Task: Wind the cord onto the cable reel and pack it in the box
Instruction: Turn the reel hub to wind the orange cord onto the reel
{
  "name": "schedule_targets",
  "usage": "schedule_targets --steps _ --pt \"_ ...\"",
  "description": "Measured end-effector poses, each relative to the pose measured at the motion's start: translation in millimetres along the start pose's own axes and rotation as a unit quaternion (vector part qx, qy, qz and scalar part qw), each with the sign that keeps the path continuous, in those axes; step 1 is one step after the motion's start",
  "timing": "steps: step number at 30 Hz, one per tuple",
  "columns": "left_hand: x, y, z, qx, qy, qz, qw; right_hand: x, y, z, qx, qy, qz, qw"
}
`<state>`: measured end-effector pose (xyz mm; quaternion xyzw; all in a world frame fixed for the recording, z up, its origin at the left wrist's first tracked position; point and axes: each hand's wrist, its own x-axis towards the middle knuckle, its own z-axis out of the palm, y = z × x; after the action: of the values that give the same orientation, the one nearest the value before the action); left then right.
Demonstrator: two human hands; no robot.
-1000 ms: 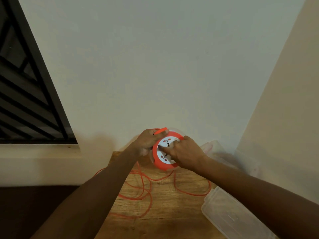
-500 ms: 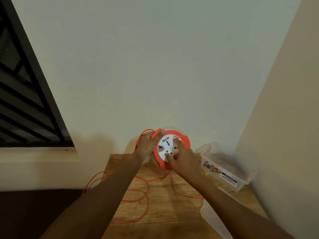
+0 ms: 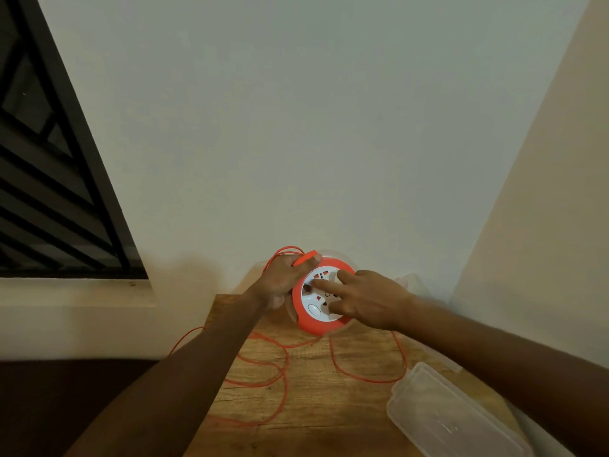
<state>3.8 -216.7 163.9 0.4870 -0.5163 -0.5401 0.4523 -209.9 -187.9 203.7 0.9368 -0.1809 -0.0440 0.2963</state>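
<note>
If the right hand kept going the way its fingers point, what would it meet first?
The right hand points leftward across the cable reel; its fingers already touch the white face. Beyond that, probably the left hand, though depth is unclear.

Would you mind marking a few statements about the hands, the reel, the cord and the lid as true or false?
1. The left hand grips the orange cable reel at its left edge. True.
2. The right hand rests flat on the wooden table. False: its fingers press on the reel's white socket face.
3. All the orange cord is wound onto the reel. False: loose loops lie across the table.
4. A clear plastic lid lies on the table at the lower right. True.
5. The reel sits inside a box. False: it is held above the table.
</note>
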Motion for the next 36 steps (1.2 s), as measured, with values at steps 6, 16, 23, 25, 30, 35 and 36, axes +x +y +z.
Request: schedule_targets --steps 6,16,23,25,30,35,36 --pt "-3.4 6.6 -0.2 0.029 -0.014 -0.013 0.999 7.1 5.8 -13.3 -0.031 -0.078 -0.075 0.994" --pt "-2.0 12.2 -1.8 0.060 0.005 -0.011 0.998 21.2 -11.0 -18.5 -0.141 -0.119 -0.033 0.982" --pt "-0.7 21.0 3.2 -0.058 0.066 0.002 0.996 31.5 0.0 -16.1 -0.054 -0.066 0.135 0.987" --pt "-0.3 18.7 9.4 -0.082 0.102 0.015 0.991 32.1 1.7 -12.1 -0.008 -0.020 0.196 0.980" --pt "4.4 17.4 25.9 -0.125 0.156 0.027 0.979 38.8 -6.4 -2.9 0.286 0.075 0.467 0.834" --pt "8.7 10.0 22.9 -0.113 0.154 0.008 0.982 43.5 -17.6 1.3 0.646 0.116 0.514 0.552" --pt "9.1 9.0 20.6 -0.110 0.148 0.004 0.983 41.9 -21.7 1.5 0.667 0.108 0.504 0.538"
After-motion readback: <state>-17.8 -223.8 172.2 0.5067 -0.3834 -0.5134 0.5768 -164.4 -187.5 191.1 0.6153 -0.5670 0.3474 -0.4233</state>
